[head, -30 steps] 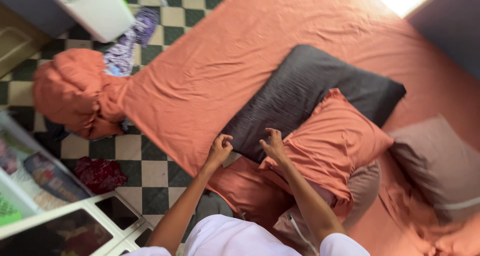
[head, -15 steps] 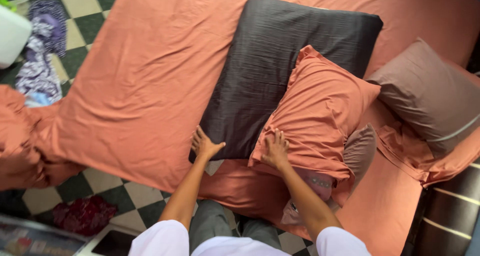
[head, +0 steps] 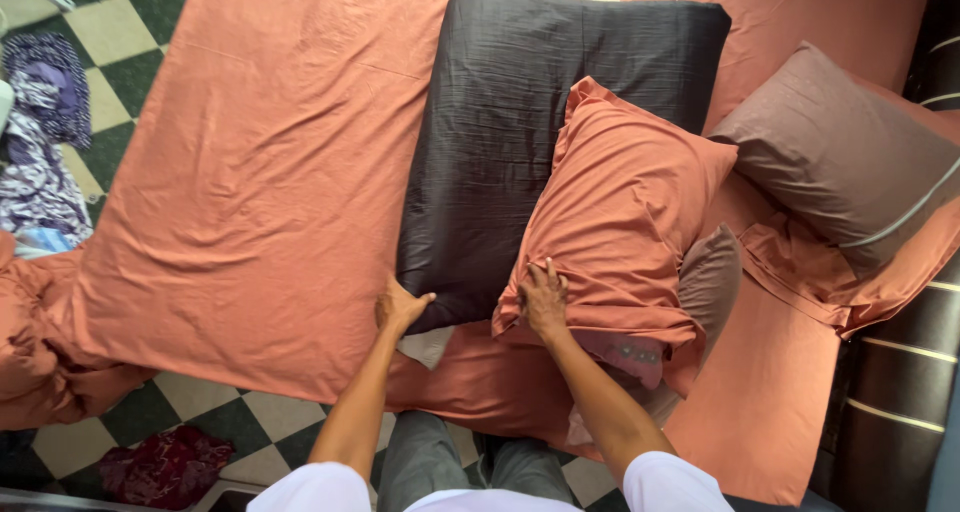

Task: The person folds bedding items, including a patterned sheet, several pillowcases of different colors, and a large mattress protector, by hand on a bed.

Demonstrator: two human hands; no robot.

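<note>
My left hand [head: 400, 306] grips the near corner of a long dark grey pillow [head: 540, 122] that lies on a bed covered with an orange sheet [head: 260, 172]. My right hand [head: 543, 298] presses on the near edge of an orange-cased pillow [head: 625, 202], which leans over the grey pillow's right side. A brown pillow [head: 708, 272] sits partly hidden under the orange one.
Another brown pillow with a pale stripe [head: 850, 152] lies at the right by a dark striped headboard [head: 900, 372]. Bunched orange fabric [head: 40, 342], patterned purple cloth [head: 40, 142] and a dark red cloth [head: 170, 462] lie on the green-and-white checkered floor [head: 100, 22] to the left.
The view has swung over the bed and closer to the pillows. Both hands stay at the near ends of the grey and orange pillows.
</note>
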